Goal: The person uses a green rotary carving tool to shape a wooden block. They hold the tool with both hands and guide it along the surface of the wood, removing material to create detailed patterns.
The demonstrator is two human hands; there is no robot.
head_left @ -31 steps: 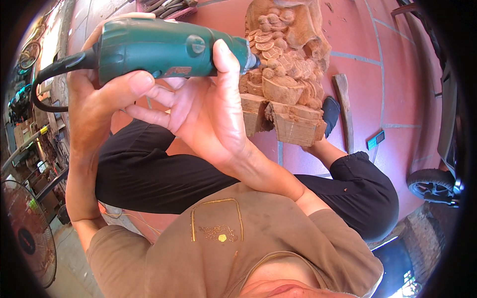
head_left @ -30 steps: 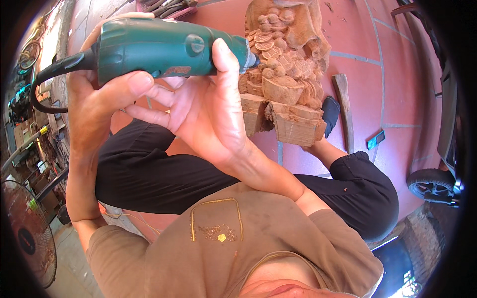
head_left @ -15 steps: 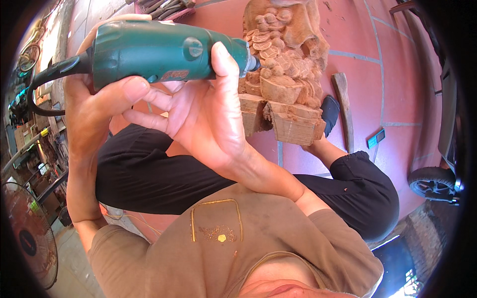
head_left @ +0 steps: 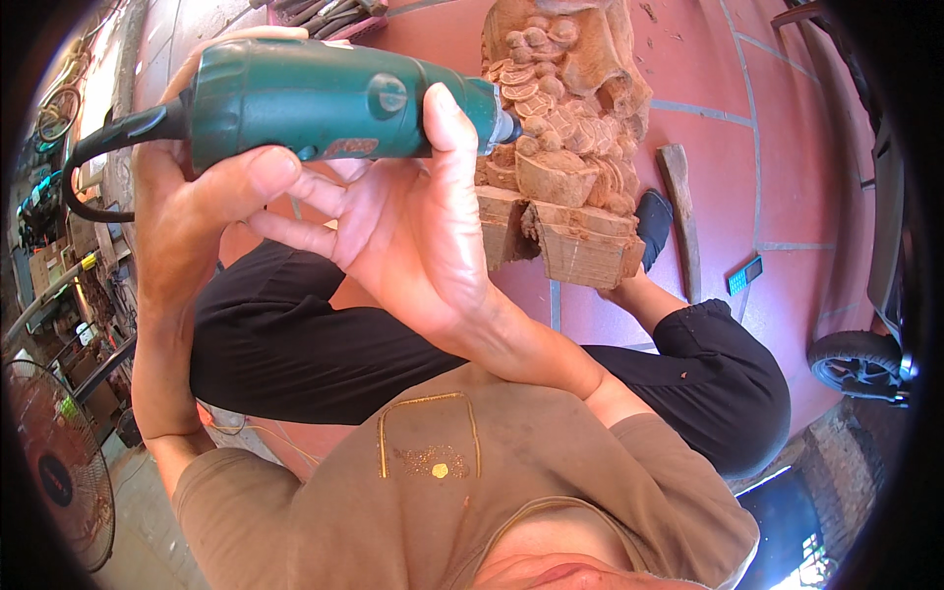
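A green die grinder with a black cord hangs close in front of me, its collet end pointing right. My left hand wraps round its rear, the thumb lying under the body. Beneath the front half, my right hand holds the tool, palm toward me and thumb up along the near side; most of its other fingertips are hidden behind the body. Just beyond the collet, in the picture, stands a brown wood carving with heaped coin shapes and a blocky base. Whether the tip touches it I cannot tell.
A wooden stick and a keypad phone lie on the red tiled floor, right of the carving. My dark-shod foot rests beside its base. A fan stands at lower left; a wheel shows at far right.
The die grinder and both hands have shifted slightly to the right. My hold on it looks the same, and the carving has not moved.
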